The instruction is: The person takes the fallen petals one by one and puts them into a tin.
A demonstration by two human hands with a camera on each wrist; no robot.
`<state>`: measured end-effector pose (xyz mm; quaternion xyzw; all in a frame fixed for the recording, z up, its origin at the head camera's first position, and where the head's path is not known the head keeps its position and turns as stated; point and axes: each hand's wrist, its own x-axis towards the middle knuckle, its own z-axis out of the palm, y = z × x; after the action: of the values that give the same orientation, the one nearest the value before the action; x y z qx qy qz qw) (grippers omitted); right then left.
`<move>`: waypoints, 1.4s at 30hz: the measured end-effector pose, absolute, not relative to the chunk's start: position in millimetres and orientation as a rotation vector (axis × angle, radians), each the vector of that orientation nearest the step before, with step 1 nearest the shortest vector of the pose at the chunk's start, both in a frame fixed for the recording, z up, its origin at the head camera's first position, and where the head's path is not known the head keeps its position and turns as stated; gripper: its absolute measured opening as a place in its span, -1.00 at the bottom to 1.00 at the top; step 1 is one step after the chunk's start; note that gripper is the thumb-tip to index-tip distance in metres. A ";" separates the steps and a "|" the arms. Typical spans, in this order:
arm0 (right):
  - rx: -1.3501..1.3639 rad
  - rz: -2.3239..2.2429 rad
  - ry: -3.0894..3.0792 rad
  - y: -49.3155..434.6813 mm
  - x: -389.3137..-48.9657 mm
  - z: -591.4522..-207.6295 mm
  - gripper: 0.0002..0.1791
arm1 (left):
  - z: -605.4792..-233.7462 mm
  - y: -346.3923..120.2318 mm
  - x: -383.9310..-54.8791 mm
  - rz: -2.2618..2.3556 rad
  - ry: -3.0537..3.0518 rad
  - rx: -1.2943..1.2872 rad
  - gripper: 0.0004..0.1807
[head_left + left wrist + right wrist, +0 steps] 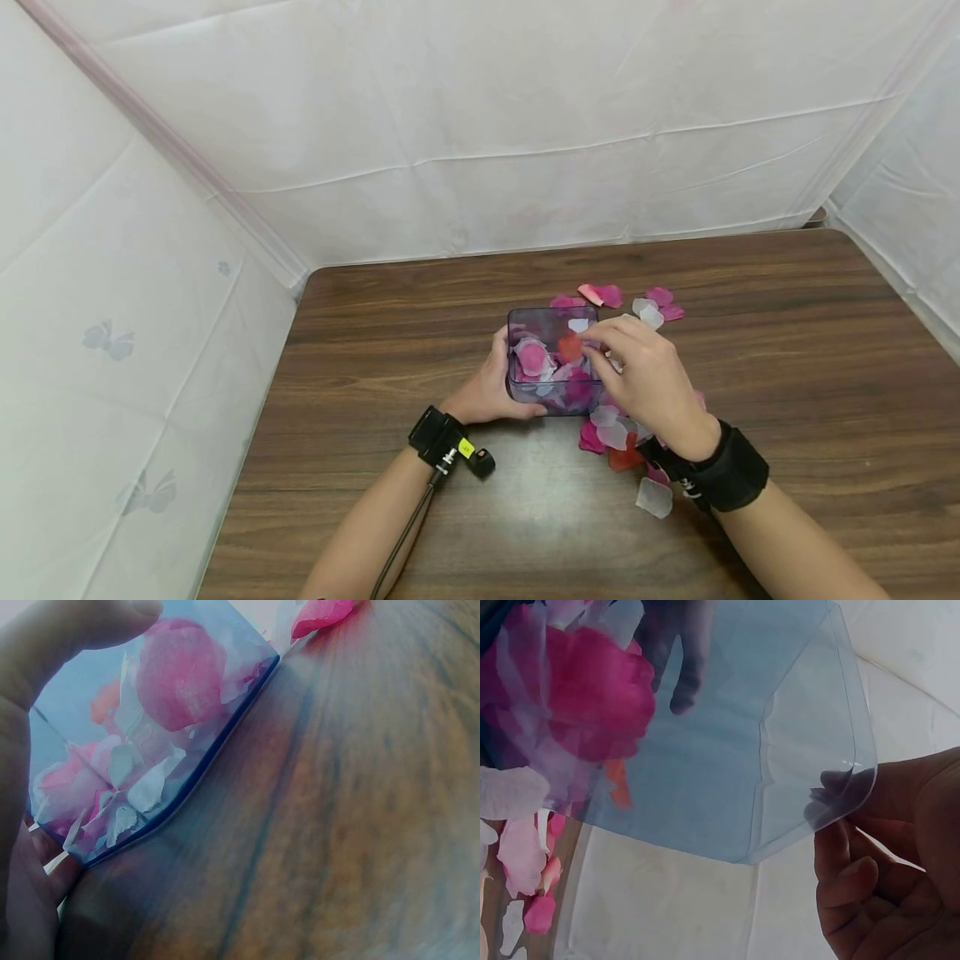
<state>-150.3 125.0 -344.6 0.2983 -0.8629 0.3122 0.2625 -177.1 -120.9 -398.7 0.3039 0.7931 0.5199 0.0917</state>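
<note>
A clear purple-tinted plastic box (555, 398) holds pink, white and red petals. My left hand (491, 387) grips it by its left side, thumb along the near wall. In the left wrist view, pink petals (180, 675) show through the box wall. My right hand (648, 375) is over the box's right rim, thumb and forefinger near each other and slightly parted. Beside those fingertips in the head view is a red petal (570, 347). Through the box wall in the right wrist view, an orange-red petal (617, 784) appears well apart from the right hand (885, 862).
Loose petals lie on the brown wooden table (360, 350) to the right of the box, including white petals (655, 497), a red petal (624, 454) and pink petals (660, 296). White sheeting (450, 125) hangs behind the table and along its sides.
</note>
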 end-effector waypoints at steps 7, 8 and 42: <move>0.747 0.841 -2.343 131.8 -152.1 -340.6 -0.71 | -400.5 -121.8 -177.5 1.551 2.351 0.890 0.28; 0.735 0.838 -2.340 133.7 -153.9 -340.2 -0.72 | -400.7 -121.9 -177.7 1.551 2.350 0.890 0.28; 0.546 0.626 -3.224 183.3 -198.6 -376.3 -0.92 | -438.8 -125.2 -194.5 1.516 2.405 0.888 0.38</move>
<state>-198.6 183.3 -376.3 0.1634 -0.9641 0.1873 -0.0938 -194.5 -125.2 -438.8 0.2970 0.8048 0.5073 0.0816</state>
